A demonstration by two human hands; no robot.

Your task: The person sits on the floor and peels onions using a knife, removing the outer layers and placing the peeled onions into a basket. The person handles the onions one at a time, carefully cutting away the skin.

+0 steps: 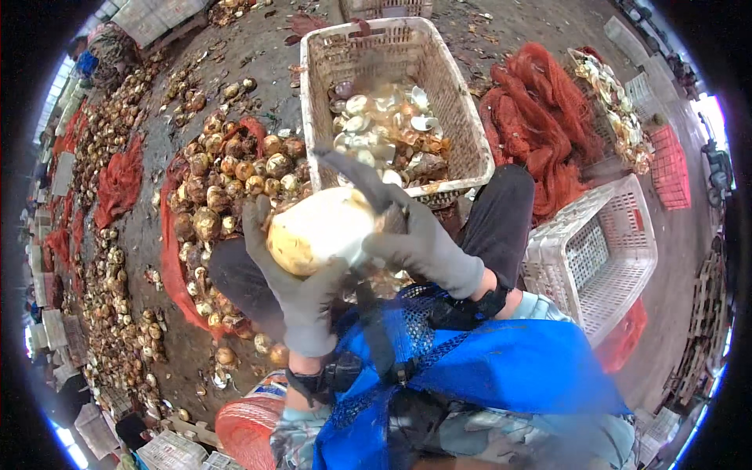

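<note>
A large, partly peeled onion is cupped in my grey-gloved left hand, the fingers around its left side and the thumb under it. Its left part is yellowish, and its right part is bright white. My gloved right hand is at the onion's right side, its thumb against it. A dark, blurred elongated shape reaches from this hand over the onion's top; whether it is a finger or a blade I cannot tell. Just ahead stands a dirty white plastic crate holding peeled onions and skins.
Unpeeled onions spill from a red mesh sack on my left. Red netting lies right of the crate, beside a tipped white crate. More onions cover the floor farther left. A person is at the upper left.
</note>
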